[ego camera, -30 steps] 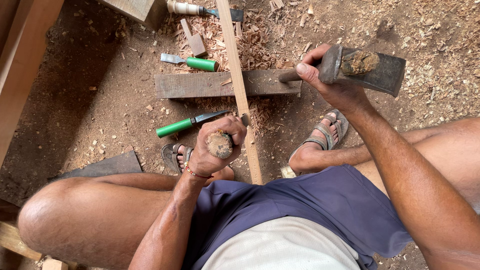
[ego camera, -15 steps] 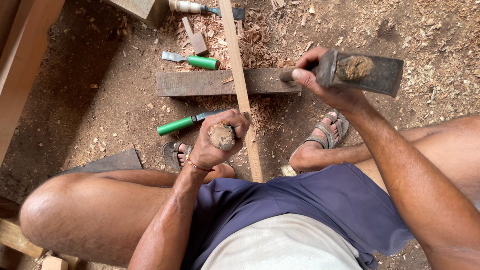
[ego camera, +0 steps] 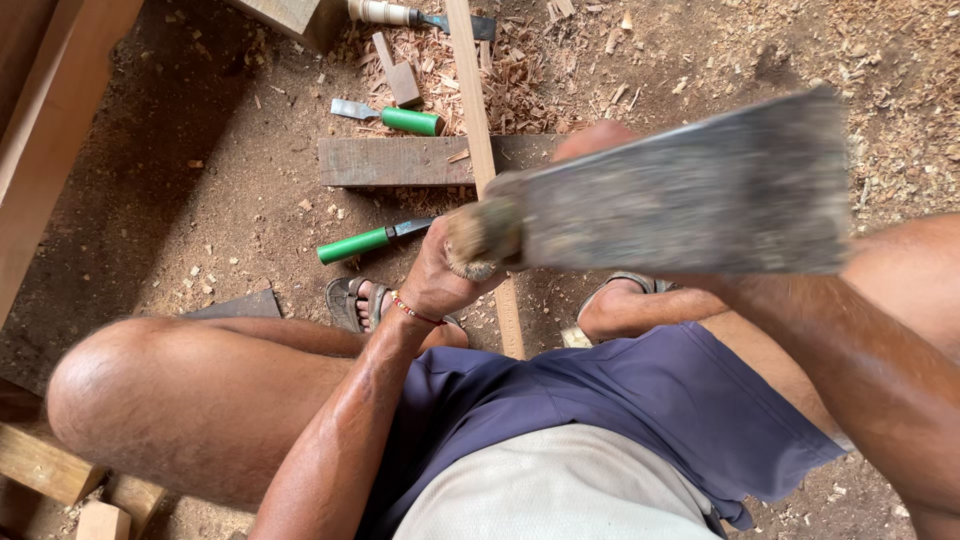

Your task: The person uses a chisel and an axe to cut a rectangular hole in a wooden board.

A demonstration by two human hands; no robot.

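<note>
Head view: left hand (ego camera: 440, 275) fisted round chisel's frayed wooden handle (ego camera: 470, 255), steadying it upright over thin wood strip (ego camera: 478, 120). Right hand (ego camera: 595, 140) mostly hidden behind blurred flat mallet (ego camera: 690, 190), grip closed on it, head near chisel top. Strip lies across plank (ego camera: 395, 162), raised off dirt. Green-handled chisels (ego camera: 365, 243) (ego camera: 400, 119) nearby.

Blurred by motion across the right centre: a broad grey mallet head (ego camera: 690, 195), hiding nearly all of the right hand (ego camera: 590, 140) and part of the dark plank (ego camera: 395, 160). Buried in the left hand (ego camera: 440, 280): the tool under the frayed wooden butt (ego camera: 472, 240). Cut off at the top edge: a pale-handled chisel (ego camera: 385, 12).
</note>
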